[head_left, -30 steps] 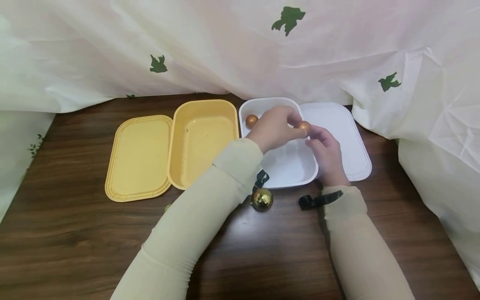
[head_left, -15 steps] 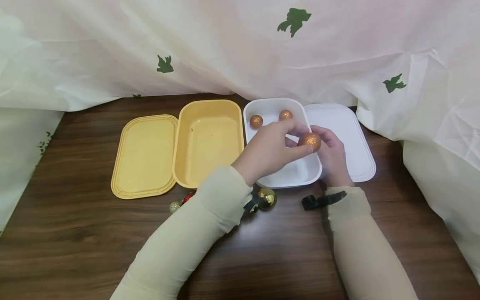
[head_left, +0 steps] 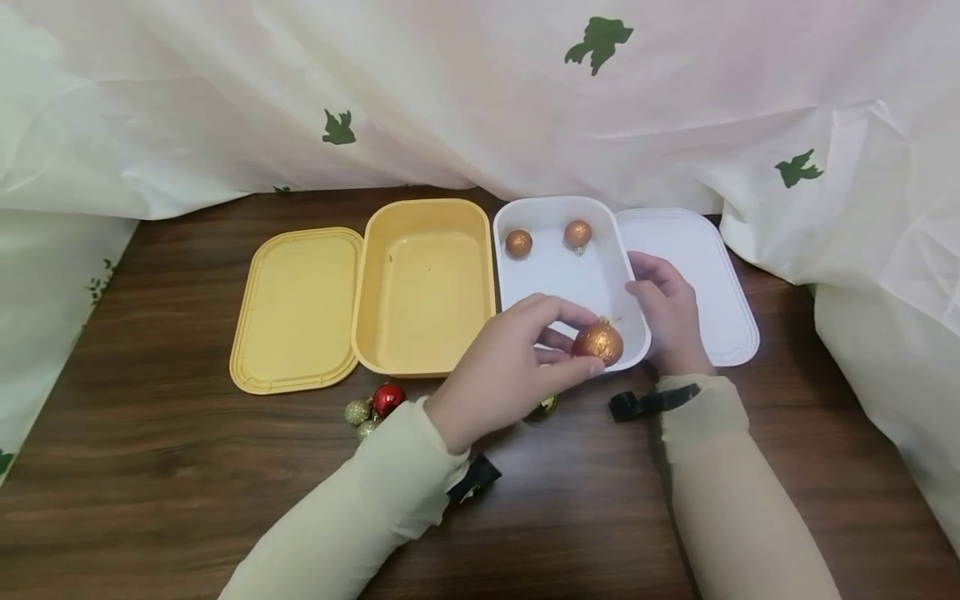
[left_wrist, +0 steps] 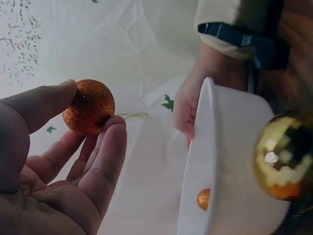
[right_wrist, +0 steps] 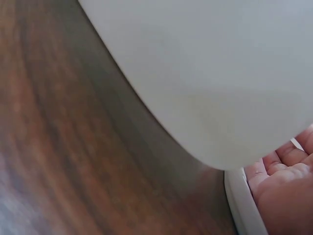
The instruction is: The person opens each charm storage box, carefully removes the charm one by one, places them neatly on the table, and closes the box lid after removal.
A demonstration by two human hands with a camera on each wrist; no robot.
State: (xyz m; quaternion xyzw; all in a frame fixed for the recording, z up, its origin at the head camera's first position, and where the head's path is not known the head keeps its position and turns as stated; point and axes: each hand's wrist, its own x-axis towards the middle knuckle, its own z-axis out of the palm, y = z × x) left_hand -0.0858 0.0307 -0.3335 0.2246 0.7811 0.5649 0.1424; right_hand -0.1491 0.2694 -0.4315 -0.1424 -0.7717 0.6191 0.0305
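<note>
My left hand (head_left: pixel 498 367) pinches an orange glitter Christmas bauble (head_left: pixel 598 343) between thumb and fingers, above the front of the white plastic box (head_left: pixel 555 279). In the left wrist view this bauble (left_wrist: pixel 88 106) shows a thin gold hanging loop. Two similar orange baubles, one at the left (head_left: pixel 518 243) and one at the right (head_left: pixel 577 234), lie at the back of the box. My right hand (head_left: pixel 670 308) grips the box's right side, thumb at the rim. Seen from the right wrist, the box (right_wrist: pixel 220 73) hides part of that hand.
A yellow box (head_left: pixel 423 292) stands left of the white one, beside its yellow lid (head_left: pixel 300 308). Under my right hand lies a white lid (head_left: pixel 723 308). Before the boxes are a red bauble (head_left: pixel 387 400), small gold glitter balls (head_left: pixel 357 412) and a mirrored gold bauble (left_wrist: pixel 283 154).
My left hand has drawn the orange bauble back toward the box's front and lower in view, uncovering the second bauble inside. The right hand keeps its place at the rim.
</note>
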